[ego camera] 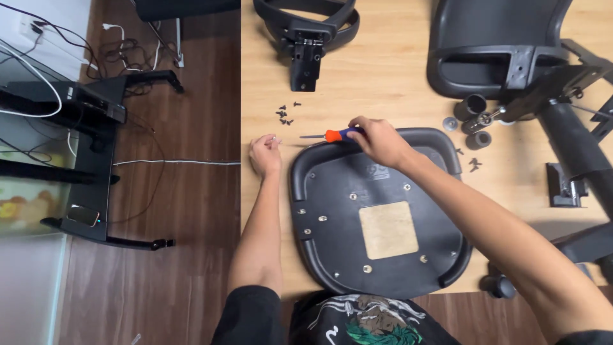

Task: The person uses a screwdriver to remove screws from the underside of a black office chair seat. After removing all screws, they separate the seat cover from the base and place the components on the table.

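Screwdriver [332, 135], lying crosswise, tip pointing left

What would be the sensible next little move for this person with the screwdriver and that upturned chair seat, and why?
Probably bring the small screw pinched in the left hand to an open hole on the seat underside. The right hand already holds the orange-handled screwdriver over the seat's far edge, and loose screws lie just beyond, so tool and fastener look ready. Which hole is empty is too small to tell.
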